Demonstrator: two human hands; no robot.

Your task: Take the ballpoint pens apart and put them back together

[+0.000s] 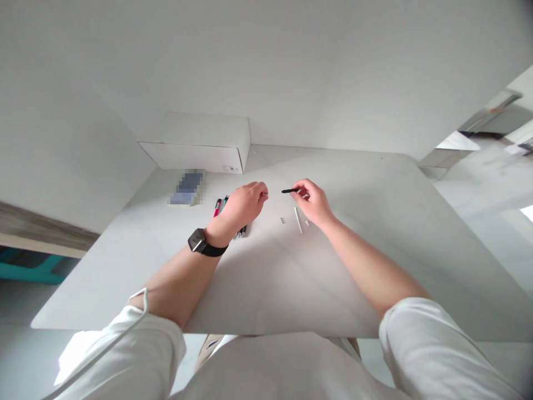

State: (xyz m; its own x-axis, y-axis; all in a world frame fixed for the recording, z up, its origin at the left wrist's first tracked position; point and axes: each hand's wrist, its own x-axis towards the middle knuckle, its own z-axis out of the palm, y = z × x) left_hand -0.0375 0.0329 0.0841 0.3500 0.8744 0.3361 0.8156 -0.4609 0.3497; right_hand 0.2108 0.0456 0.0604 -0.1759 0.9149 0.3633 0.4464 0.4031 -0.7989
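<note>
Both my hands are over the table, a short gap apart. My right hand (311,201) pinches a slim black pen-like piece (287,191), which points left. My left hand (249,201) is closed with its fingertips together; a tiny light tip shows at them, and the rest of what they hold is hidden. Below my left hand lie several pens (241,231), partly covered by it, with a red pen (217,208) at their left. Near my right hand a thin white stick (298,220) and a small white piece (307,223) lie on the table, with a tiny dark-marked piece (282,220) left of them.
A long white box (191,156) stands at the back left against the wall. In front of it lies a pixelated bluish item (187,188). The pale table (291,289) ends close to my body. A watch (197,240) is on my left wrist.
</note>
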